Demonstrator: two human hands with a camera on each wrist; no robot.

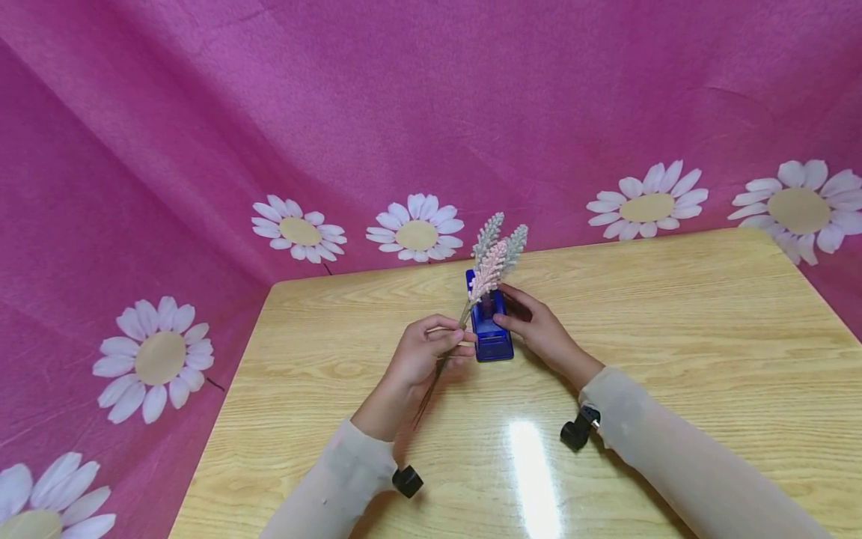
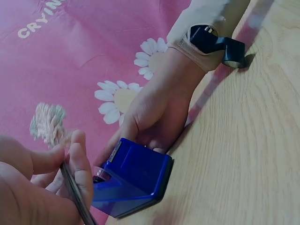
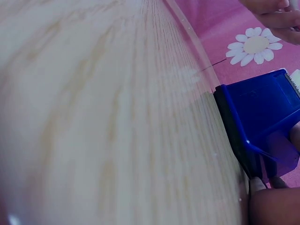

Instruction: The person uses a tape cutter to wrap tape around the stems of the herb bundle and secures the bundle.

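Note:
Artificial flower sprigs, one pink and two pale grey-green, stand in a small bunch above the table. My left hand pinches their thin stems between thumb and fingers, with the stem ends trailing below. Just right of it, a blue tape dispenser sits on the tabletop, partly hidden by the sprigs in the head view. My right hand grips its far right side, thumb on the near part. A toothed cutting edge shows on the dispenser in the right wrist view.
The wood-grain table reaches back to a pink cloth printed with white daisies. A strip of light is reflected on the tabletop near the front. Each sleeve carries a black wrist camera, one on the left and one on the right.

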